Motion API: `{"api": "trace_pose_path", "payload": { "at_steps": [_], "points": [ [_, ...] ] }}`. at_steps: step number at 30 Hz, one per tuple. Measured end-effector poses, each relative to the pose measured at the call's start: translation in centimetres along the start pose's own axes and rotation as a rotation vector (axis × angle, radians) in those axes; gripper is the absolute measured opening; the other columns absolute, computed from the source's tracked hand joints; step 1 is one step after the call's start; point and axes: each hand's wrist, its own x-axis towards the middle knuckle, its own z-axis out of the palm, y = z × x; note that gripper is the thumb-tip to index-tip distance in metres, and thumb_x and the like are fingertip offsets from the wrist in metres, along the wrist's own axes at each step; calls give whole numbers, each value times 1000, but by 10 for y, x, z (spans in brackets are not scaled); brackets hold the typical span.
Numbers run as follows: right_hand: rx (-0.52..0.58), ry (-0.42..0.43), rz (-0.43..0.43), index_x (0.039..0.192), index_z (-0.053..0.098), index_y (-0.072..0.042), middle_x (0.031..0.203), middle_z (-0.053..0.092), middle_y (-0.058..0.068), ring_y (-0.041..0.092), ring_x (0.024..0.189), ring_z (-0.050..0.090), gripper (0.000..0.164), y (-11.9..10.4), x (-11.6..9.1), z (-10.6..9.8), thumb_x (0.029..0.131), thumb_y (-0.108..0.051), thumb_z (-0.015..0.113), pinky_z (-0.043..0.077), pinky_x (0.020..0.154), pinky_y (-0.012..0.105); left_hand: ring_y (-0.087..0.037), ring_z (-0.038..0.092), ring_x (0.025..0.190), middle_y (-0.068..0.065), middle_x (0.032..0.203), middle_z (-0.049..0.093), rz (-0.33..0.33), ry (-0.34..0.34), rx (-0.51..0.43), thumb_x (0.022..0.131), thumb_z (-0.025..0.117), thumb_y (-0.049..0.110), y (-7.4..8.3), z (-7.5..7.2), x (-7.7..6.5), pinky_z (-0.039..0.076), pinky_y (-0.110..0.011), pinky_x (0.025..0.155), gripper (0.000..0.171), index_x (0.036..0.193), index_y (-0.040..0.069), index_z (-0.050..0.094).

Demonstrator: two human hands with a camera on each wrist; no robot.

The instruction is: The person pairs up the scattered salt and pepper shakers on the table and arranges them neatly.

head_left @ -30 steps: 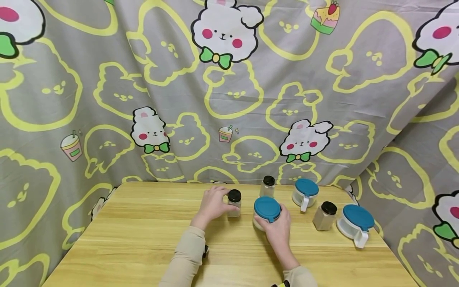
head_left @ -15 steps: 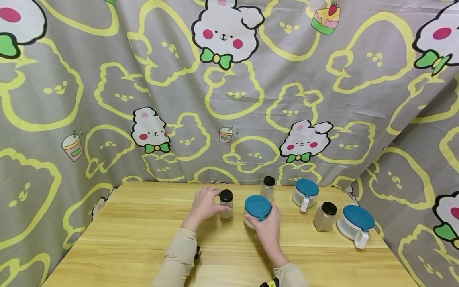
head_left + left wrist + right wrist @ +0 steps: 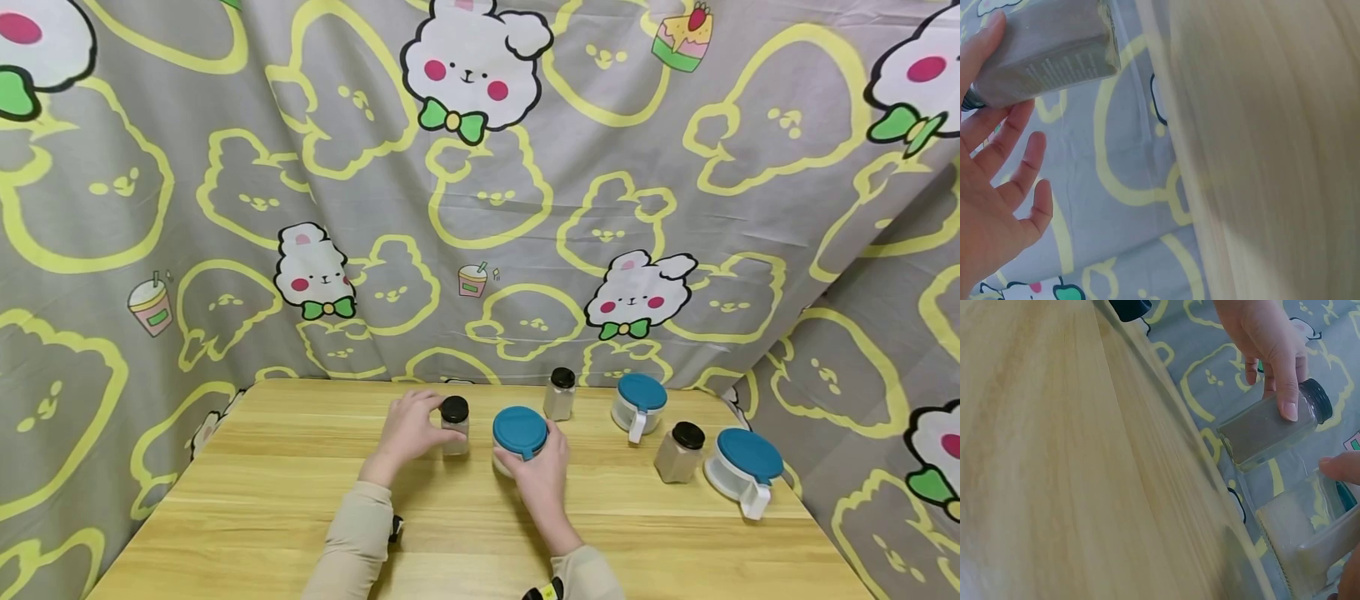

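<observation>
My left hand pinches a small glass spice jar with a black lid, thumb in front and fingers behind. Grey-brown powder fills it, and printed text shows on its side in the left wrist view. My right hand grips a seasoning pot with a blue lid, just right of the spice jar. In the right wrist view, that clear pot has pale contents and a handle beside the hand. Both containers stand upright in the head view. In the wrist views their bases show against the curtain, above the tabletop.
On the right of the wooden table stand two more black-lidded jars, one at the back and one nearer. Two blue-lidded pots with white handles, one behind and one in front, flank the nearer jar. A patterned curtain hangs behind.
Both hands have moved left together, carrying the spice jar and the blue-lidded pot. The back jar, earlier partly covered by the pot, now shows fully. The other containers have stayed put.
</observation>
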Motion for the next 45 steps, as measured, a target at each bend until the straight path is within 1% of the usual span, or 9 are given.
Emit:
{"api": "trace_pose_path", "payload": {
  "at_steps": [4,8,11,18,27,32,40,45],
  "points": [
    [7,7,-5,136,43,1,132,48,22,38,124,43,93,-2,-1,4,62,-27,92,38,104,59,-32,56,118,-11,126,66,2,-4,3,62,86,54,-4,-5,-2,40,-55,97,74,118,8,70],
    [10,3,-3,136,43,2,132,48,22,38,125,43,93,-4,-3,8,63,-27,92,38,104,59,-32,56,119,-11,127,65,-10,-7,-2,63,85,55,-8,-9,-4,40,-54,98,76,120,7,69],
    [4,-4,3,137,42,2,133,48,22,39,125,43,95,-6,-5,11,63,-27,92,38,104,58,-32,56,120,-11,127,65,-13,2,5,62,86,54,-13,-11,-6,40,-54,98,77,120,7,69],
    [25,-12,8,135,43,1,132,48,21,38,125,43,91,-10,-7,19,63,-25,92,38,105,58,-33,56,121,-10,127,65,-13,7,14,63,85,55,-24,-17,-11,39,-55,100,75,120,8,69],
    [17,-20,-3,134,45,-1,130,50,20,36,123,45,90,-12,-13,27,62,-26,93,40,103,57,-31,57,120,-10,126,66,-13,6,25,62,85,55,-35,-23,-19,39,-53,97,75,119,10,70],
    [12,-11,-11,133,46,-1,129,51,20,36,123,45,90,-15,-15,33,61,-25,93,40,103,57,-32,58,118,-10,123,67,-9,18,29,62,86,53,-43,-28,-23,40,-56,97,70,115,11,71],
    [3,-17,-14,134,46,1,128,51,19,36,121,46,92,-20,-20,43,61,-28,93,42,101,57,-38,57,120,-15,126,66,-28,19,22,63,86,50,-55,-37,-29,39,-61,96,70,117,8,71],
    [10,-16,-26,133,47,-1,127,52,17,35,120,47,90,-23,-24,49,60,-29,93,43,100,56,-37,58,118,-14,124,67,-26,19,15,63,86,52,-61,-43,-32,40,-62,97,69,116,8,71]
  ]
}}
